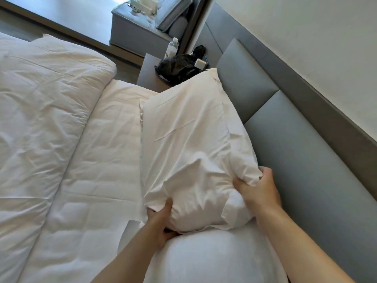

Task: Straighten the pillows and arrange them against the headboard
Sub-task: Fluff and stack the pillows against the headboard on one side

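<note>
Two hands are on one pillow (189,148), which fills the centre of the frame with its long side running up toward the upper middle. My left hand (161,223) curls under the pillow's near lower corner, thumb on top and fingers tucked beneath, so it holds that end by the bulk of the filling. My right hand (259,190) pinches the flap of the pillowcase at the near right corner, right beside the grey headboard (306,160). I judge the two-corner grip is there to lift and swing the pillow square, since it lies at a slant with its far corner touching the headboard panel and its near end partly resting on a second pillow (214,258) at the bottom of the frame.

That second pillow lies under my forearms at the lower centre, close along the headboard; I cannot tell how straight it sits, as the frame cuts it off.

To the left, the bare sheet (98,180) runs diagonally, and a bunched duvet (40,111) covers the left third of the frame, well apart from the pillows. In the upper middle a nightstand (146,72) carries a black bag (177,68), a water bottle (171,49) and a small white block (200,63); the pillow's far corner sits just in front of them. A grey bench (142,27) stands at the top.
</note>
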